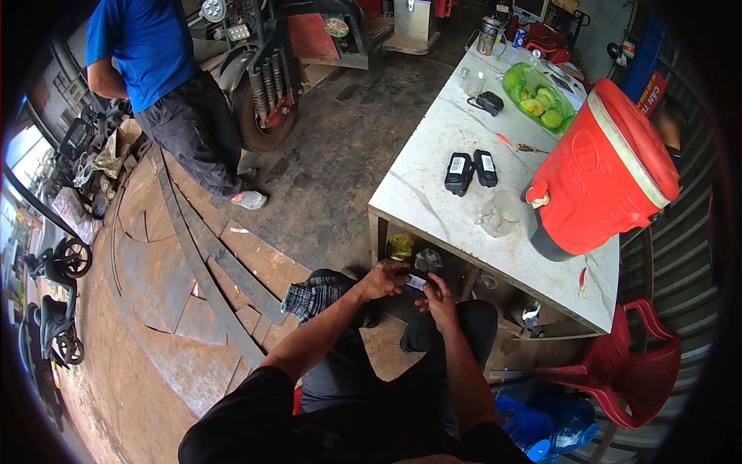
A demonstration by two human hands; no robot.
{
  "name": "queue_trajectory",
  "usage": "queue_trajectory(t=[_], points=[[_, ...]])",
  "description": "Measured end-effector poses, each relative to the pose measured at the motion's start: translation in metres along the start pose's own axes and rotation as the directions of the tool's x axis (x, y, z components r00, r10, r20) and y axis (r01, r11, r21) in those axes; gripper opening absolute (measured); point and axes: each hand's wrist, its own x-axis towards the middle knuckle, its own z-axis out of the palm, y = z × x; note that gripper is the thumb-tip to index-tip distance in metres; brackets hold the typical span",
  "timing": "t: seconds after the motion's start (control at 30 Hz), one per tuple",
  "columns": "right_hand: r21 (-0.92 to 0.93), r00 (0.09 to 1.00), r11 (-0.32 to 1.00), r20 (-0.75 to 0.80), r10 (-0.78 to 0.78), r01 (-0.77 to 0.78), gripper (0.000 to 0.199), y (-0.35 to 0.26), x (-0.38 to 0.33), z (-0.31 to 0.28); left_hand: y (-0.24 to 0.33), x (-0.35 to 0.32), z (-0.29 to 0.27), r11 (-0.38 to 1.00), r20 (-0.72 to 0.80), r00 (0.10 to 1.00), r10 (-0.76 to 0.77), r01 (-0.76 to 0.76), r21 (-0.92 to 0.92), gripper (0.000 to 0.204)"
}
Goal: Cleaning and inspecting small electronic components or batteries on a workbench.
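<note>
Above my lap, both hands hold a small dark object with a white label [416, 282]. My left hand [383, 281] has its fingers closed on one end. My right hand [439, 303] grips the other end between thumb and fingers. What the object is cannot be made out. A grey-and-black knit work glove [308, 299] lies on my left knee. On the white tabletop [421, 147] beyond my hands sit two black cases with white labels [459, 173], side by side.
The table also bears a red drink cooler [599, 174], a clear jug [499, 213], green fruit in a bag [544, 102] and a screwdriver [530, 148]. A red plastic chair [630, 363] stands at right. Metal sheets [166, 286] cover the left floor; a person in blue [158, 54] stands near a three-wheeled vehicle [267, 93].
</note>
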Motion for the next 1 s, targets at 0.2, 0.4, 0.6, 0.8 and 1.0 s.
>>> queue_trajectory(t=[0.2, 0.4, 0.6, 0.8, 1.0], points=[[-0.097, 1.000, 0.995, -0.001, -0.019, 0.019, 0.050, -0.002, -0.003, 0.002, 0.008, -0.005, 0.004, 0.997, 0.001, 0.997, 0.071, -0.071, 0.036, 0.052], [-0.169, 0.999, 0.985, 0.003, -0.034, 0.034, 0.055, -0.004, -0.005, 0.005, -0.004, 0.001, 0.001, 0.968, -0.016, 0.998, 0.067, -0.061, 0.243, 0.051], [-0.231, 0.999, 0.973, -0.027, -0.027, 0.020, 0.056, -0.007, -0.007, 0.005, 0.004, -0.003, 0.003, 0.963, 0.019, 0.995, 0.102, -0.104, 0.249, 0.052], [-0.245, 0.999, 0.969, -0.040, -0.026, 0.016, 0.052, -0.010, -0.009, 0.007, 0.002, -0.003, 0.002, 0.976, 0.006, 0.995, 0.103, -0.102, 0.192, 0.051], [-0.271, 0.999, 0.962, -0.043, -0.031, 0.019, 0.049, -0.006, -0.007, 0.006, 0.003, -0.004, 0.004, 0.966, -0.008, 0.996, 0.085, -0.081, 0.245, 0.050]])
